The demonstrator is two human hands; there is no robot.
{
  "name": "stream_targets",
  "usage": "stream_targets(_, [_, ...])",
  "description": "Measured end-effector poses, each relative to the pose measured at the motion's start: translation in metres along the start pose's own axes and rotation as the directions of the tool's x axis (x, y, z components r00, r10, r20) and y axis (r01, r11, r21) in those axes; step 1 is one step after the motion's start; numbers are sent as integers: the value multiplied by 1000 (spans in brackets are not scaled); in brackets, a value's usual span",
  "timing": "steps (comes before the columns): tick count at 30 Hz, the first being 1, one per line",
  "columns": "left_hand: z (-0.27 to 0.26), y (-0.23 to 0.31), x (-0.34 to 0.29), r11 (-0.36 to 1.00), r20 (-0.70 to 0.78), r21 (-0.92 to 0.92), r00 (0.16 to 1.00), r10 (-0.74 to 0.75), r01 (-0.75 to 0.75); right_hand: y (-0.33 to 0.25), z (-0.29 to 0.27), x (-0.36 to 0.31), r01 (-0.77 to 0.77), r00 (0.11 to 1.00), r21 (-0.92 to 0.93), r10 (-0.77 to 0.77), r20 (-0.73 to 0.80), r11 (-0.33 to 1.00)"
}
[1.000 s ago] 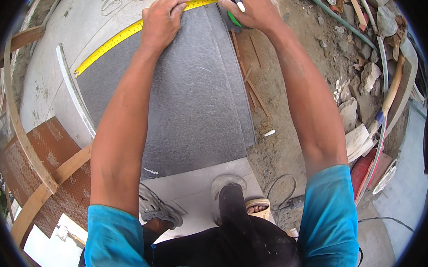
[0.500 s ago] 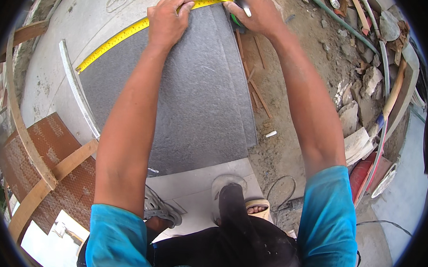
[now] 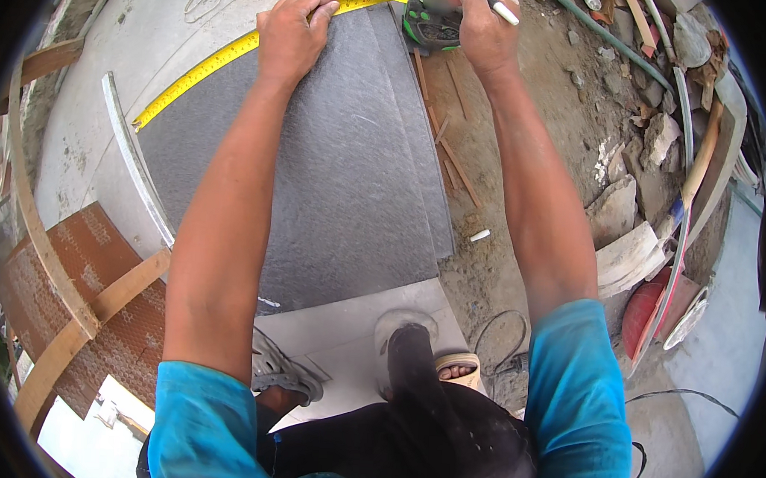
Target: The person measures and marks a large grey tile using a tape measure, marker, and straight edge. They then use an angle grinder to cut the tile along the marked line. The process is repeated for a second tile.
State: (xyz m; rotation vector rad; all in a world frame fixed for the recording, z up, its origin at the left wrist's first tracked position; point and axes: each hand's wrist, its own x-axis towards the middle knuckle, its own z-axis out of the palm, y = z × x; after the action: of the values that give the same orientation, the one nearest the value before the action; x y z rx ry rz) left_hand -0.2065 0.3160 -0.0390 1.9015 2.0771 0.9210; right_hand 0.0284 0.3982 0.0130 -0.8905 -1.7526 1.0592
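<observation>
- A big grey tile [image 3: 317,176] is being kept flat on the ground.
- A yellow tape [image 3: 228,57] is being pressed along its far edge by the left hand [image 3: 291,32], fingers flat.
- The tape's green case [image 3: 435,29] and a white pencil [image 3: 502,9] are being gripped by the right hand [image 3: 482,30].
- No mark is being seen yet, so measuring seems half done.

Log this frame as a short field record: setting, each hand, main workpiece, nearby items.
setting: dusty building site, seen from above
left hand: presses yellow tape blade flat on the dark grey tile
right hand: at the tile's far corner, on the green and black tape measure case, white marker between the fingers
workpiece: dark grey tile lying on a pale slab
nearby: rubble, wooden frame, hose
</observation>
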Motion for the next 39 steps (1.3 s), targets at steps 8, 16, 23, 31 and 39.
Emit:
stream_targets(8, [0,0,0,999,-19,22,999,37,-37,-2,14,-3,-82,996,41,81,22,996])
stream_targets(16, [4,-7,0,998,-42,-25,998,48,-49,-6,20,1,27,999,-133,-22,41,991])
stream_targets(23, [6,-8,-1,999,-51,-14,997,49,-50,-5,22,2,76,996,-237,-62,67,969])
stream_targets(31, [1,-2,-1,997,-25,41,998,60,-59,-5,23,2,79,996,-267,-65,62,960])
stream_targets(39, [1,-3,-1,998,-30,32,998,61,-60,-5,25,3,56,997,-246,-41,66,968])
